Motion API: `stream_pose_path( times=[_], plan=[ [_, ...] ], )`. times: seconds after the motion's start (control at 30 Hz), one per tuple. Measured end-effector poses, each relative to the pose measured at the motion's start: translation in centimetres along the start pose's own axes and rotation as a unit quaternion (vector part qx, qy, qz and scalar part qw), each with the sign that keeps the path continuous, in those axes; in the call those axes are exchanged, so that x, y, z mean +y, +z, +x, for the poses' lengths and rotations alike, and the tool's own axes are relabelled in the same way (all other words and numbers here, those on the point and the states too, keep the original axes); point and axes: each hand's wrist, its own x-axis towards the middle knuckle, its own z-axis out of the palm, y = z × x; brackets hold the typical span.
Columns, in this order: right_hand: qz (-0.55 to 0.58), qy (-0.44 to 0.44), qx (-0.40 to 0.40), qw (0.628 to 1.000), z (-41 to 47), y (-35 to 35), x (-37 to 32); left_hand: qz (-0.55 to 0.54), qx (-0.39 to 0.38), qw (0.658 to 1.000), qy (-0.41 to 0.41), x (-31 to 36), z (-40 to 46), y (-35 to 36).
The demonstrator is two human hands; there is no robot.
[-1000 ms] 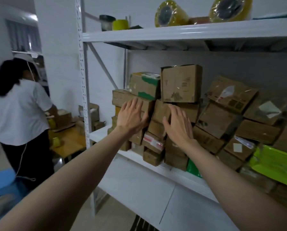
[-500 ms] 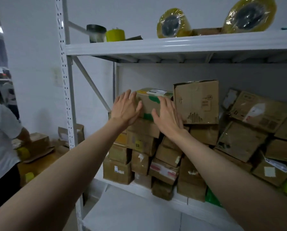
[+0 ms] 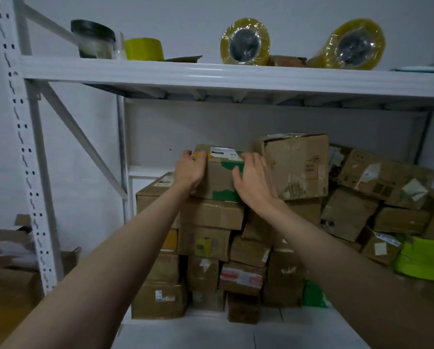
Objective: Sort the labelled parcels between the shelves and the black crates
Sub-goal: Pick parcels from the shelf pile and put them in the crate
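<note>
A brown cardboard parcel with green print and a white label (image 3: 219,180) tops the left stack of parcels on the middle shelf (image 3: 211,333). My left hand (image 3: 189,170) grips its upper left corner, fingers curled over the top edge. My right hand (image 3: 253,182) holds its right edge, with the thumb on the front face and the fingers reaching up beside a larger brown box (image 3: 296,167). Several more labelled parcels are piled below and to the right. No black crate is in view.
The upper shelf (image 3: 211,74) carries yellow tape rolls (image 3: 245,41) and a dark tub (image 3: 92,41). A bright green bag (image 3: 424,260) lies at the right of the pile. The rack's white upright (image 3: 24,159) stands left, with open cardboard boxes (image 3: 9,260) behind it.
Both hands rose from the middle of the stack to the top green-printed parcel and closed round its corners. My view swung up and right, so the person in white left the frame.
</note>
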Motion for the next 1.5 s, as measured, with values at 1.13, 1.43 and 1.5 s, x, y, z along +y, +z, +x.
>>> stream_pose_path(
  times=[1.13,1.43,1.5],
  plan=[
    [0.444,0.250,0.065,0.858,-0.7,0.5,-3.8,-0.232,0.022,0.968,0.093,-2.6,-3.0,-2.4],
    [0.495,0.181,0.084,0.846,-9.0,-0.3,-6.2,-0.223,0.074,0.957,0.168,-7.4,-10.9,-4.5],
    [0.505,0.175,0.084,0.841,-10.9,-0.3,-6.2,-0.211,0.071,0.956,0.188,-7.9,-12.6,-4.6]
  ],
)
